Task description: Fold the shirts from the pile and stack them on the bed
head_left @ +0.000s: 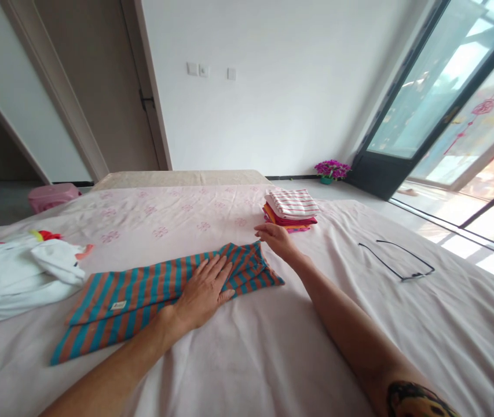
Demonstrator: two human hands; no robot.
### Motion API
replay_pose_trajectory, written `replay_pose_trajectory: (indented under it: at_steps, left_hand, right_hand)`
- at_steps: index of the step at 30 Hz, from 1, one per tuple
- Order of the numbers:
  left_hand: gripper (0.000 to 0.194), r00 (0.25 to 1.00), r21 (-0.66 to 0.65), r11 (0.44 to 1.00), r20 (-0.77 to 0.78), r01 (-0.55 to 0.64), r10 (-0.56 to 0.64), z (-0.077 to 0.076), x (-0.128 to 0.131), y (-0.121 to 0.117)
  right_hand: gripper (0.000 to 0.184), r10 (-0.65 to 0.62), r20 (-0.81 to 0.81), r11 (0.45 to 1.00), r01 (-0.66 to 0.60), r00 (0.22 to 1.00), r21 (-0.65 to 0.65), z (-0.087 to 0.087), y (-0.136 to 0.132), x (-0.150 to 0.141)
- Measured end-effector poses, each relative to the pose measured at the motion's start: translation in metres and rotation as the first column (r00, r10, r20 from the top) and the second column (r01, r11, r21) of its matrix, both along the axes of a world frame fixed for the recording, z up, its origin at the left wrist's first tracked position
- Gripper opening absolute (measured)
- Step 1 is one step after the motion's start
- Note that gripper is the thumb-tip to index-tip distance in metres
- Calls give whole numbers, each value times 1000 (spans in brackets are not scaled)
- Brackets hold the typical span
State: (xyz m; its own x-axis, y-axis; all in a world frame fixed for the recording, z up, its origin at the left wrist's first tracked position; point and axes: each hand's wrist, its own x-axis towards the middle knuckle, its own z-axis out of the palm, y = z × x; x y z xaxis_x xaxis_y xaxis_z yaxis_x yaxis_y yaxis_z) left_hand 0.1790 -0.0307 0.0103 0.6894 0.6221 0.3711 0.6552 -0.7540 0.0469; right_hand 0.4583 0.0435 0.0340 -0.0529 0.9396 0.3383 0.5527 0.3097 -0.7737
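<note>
A garment [142,284] with orange-brown and teal stripes lies folded lengthwise on the bed, a small pale label near its left end. My left hand [207,284] rests flat on it, right of its middle, fingers stretched out. The garment's right end is bunched into uneven folds. Just beyond that end is my right hand [276,238], fingers pointing left and slightly apart, with nothing seen in them. Behind my right hand stands a stack of folded clothes [292,205], a white one with red stripes on top and red and orange ones below.
A pale pink sheet [203,223] with flower prints covers the bed. White clothing [21,278] lies in a heap at left, and eyeglasses [403,272] lie at right. Beyond the bed are a pink stool [54,197], purple flowers [332,168] and a glass door [407,98].
</note>
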Motion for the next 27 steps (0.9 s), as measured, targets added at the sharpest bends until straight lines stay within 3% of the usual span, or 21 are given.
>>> replay_pose_trajectory:
  at_steps: [4,8,13,18,23,27]
  left_hand:
    - [57,1000,-5,1000,-3,-26,26,-12,-1,-2]
    - [43,996,36,998,78,-50,47,-5,-2,-7]
    - [19,982,28,991,145,-130,125,13,-1,-18]
    - [12,976,9,988,154,-155,151,17,-2,-19]
    - [15,972,18,989,186,-149,143,16,-2,-18]
    - [19,964,-95,990,234,-108,127,16,1,-20]
  right_hand:
    - [26,13,179,1000,-8,984,-29,-1,-5,-6]
    - [32,36,318,995,-4,947,-100,7,-9,0]
    - [47,204,393,976,-158,897,-148,19,-17,14]
    - [39,387,464,922,-330,797,-202,21,-22,12]
    - [16,304,524,950,-210,796,-231,26,-25,7]
    - [13,322,577,931,-142,751,-335,33,-28,7]
